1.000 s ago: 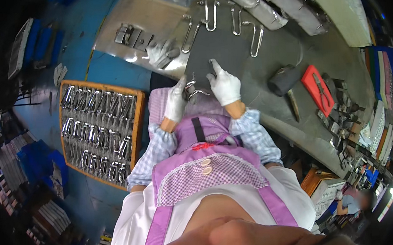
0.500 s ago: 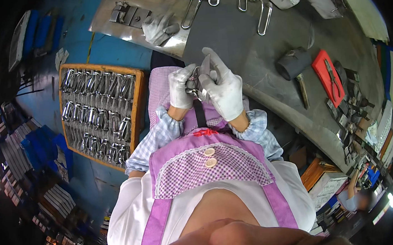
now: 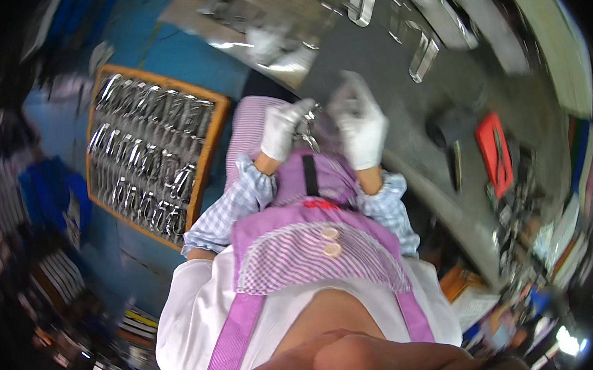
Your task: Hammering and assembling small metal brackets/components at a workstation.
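In a white glove, my left hand (image 3: 281, 132) is closed on a small shiny metal tool (image 3: 310, 130) with scissor-like handles. The tool sits above my lap, its lower end pointing toward the purple apron (image 3: 289, 174). My right hand (image 3: 363, 131), also gloved in white, is a little to the right, apart from the tool. Motion smears its fingers, so what they hold, if anything, is hidden. Left of my legs lies a wood-framed tray (image 3: 220, 125) holding rows of similar shiny metal tools.
A grey workbench (image 3: 401, 102) stands ahead and to the right, with bent metal loops (image 3: 423, 56) on it. Further right are a dark cylinder (image 3: 447, 125), a hammer-like handle (image 3: 455, 163) and a red tray (image 3: 492, 147). A glove (image 3: 269, 44) lies on the bench's metal sheet.
My right hand has come away from the metal tool and shifted right; the grey blade-like piece seen by it is no longer distinct. My left hand keeps the tool. The whole view has turned slightly.
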Motion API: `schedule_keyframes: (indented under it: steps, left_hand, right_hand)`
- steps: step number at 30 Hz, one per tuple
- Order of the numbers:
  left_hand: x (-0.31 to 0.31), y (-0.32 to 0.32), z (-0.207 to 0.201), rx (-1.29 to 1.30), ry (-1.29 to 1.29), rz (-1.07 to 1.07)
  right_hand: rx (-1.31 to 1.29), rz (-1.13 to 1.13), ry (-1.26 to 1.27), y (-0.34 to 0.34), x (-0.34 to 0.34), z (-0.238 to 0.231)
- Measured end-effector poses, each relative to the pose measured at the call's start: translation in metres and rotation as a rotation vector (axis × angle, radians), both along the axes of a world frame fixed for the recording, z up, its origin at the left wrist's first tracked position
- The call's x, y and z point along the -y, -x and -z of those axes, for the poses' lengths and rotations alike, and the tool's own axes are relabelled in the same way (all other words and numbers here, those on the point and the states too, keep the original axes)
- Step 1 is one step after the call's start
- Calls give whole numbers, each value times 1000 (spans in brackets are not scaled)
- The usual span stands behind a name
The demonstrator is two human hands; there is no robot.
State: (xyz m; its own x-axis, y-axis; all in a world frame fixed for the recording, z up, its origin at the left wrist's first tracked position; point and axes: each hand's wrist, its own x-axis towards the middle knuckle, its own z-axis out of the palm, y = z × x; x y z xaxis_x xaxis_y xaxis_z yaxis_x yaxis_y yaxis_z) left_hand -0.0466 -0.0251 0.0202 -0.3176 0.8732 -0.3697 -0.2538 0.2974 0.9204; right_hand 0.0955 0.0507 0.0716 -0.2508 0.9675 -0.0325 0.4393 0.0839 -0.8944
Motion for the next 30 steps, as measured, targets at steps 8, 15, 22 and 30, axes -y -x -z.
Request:
schedule_keyframes:
  steps: [8,15,22,30]
  left_hand:
    - [116,188,-15,66,300,-210]
    - [294,431,15,-414,323,-840]
    - [388,523,108,-1003,991,-476]
    - [371,483,108,-1017,1217,-394]
  right_hand:
    - [819,50,-665,-59,-59,75]
    - [871,107,-821,-50,-59,97]
    - [882,91,-803,-41,-56,108]
    - [950,108,-787,-38,-50,100]
